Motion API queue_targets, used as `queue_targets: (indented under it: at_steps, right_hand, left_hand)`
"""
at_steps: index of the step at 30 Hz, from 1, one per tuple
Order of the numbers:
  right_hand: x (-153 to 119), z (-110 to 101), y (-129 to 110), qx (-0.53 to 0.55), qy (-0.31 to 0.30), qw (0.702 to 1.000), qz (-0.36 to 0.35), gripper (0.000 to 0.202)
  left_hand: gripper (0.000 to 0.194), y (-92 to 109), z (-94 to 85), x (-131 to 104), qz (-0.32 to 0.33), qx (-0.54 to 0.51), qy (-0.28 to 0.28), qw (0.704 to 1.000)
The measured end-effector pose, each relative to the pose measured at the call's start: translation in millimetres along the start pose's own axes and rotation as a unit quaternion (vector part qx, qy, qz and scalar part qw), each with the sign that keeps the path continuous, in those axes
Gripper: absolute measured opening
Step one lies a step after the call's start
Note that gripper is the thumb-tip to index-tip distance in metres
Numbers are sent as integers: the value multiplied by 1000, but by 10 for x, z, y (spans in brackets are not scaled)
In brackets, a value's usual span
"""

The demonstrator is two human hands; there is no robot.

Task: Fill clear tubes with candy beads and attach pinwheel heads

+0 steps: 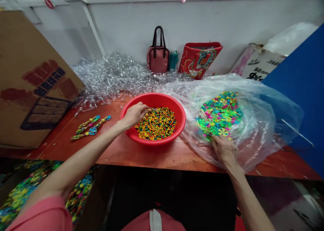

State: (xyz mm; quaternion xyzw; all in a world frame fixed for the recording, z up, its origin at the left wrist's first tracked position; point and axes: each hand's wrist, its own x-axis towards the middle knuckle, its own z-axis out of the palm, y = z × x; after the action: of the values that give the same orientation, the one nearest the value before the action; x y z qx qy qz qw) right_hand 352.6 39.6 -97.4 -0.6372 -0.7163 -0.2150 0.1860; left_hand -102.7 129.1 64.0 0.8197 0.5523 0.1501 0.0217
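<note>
A red bowl point(181, 118) of small yellow, green, red and dark beads point(158, 124) stands on the orange-red table point(152, 153). Over the bowl's left part is my left hand point(136, 113), its fingers pinched around what seems to be a thin clear piece, too small to make out. My right hand point(224, 148) is at the near edge of a pile of green, yellow and pink plastic wheels point(220, 113) lying in a clear plastic bag point(260, 123). Its fingers are pressed together by the wheels; their tips are partly hidden. Finished-looking bead-filled tubes with wheels point(88, 126) lie left of the bowl.
Clear plastic tubes point(113, 74) are heaped along the wall. Behind stand a pink handbag point(158, 57) and a red bag point(199, 59). A cardboard box point(32, 82) is at left, a blue panel point(298, 86) at right. Colourful pieces point(22, 194) fill containers below the table.
</note>
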Motion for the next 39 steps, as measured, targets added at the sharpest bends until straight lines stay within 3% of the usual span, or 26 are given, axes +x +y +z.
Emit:
queue_targets:
  at_steps: [4, 10, 18, 23, 27, 33, 39]
  right_hand:
    - [-14, 38, 19, 4, 1, 1000, 20, 33]
    - [-17, 80, 39, 5, 4, 1000, 30, 34]
    - [-34, 120, 35, 36, 16, 999, 33, 33]
    - [-56, 133, 12, 40, 44, 997, 51, 33]
    - [-32, 137, -9, 26, 45, 997, 62, 32]
    - [17, 100, -14, 43, 27, 997, 49, 33]
    - [34, 60, 8, 151, 24, 983, 100, 36]
  left_hand:
    - [27, 63, 300, 608, 14, 74, -83, 994]
    - [23, 37, 594, 941, 18, 112, -130, 985]
    - [16, -111, 574, 1105, 74, 62, -140, 985]
    - [25, -126, 484, 1111, 104, -34, -129, 986]
    - [29, -89, 553, 1076, 94, -112, -126, 981]
    - [17, -19, 744, 1067, 63, -200, -114, 971]
    - [21, 19, 738, 1032, 30, -288, -114, 950]
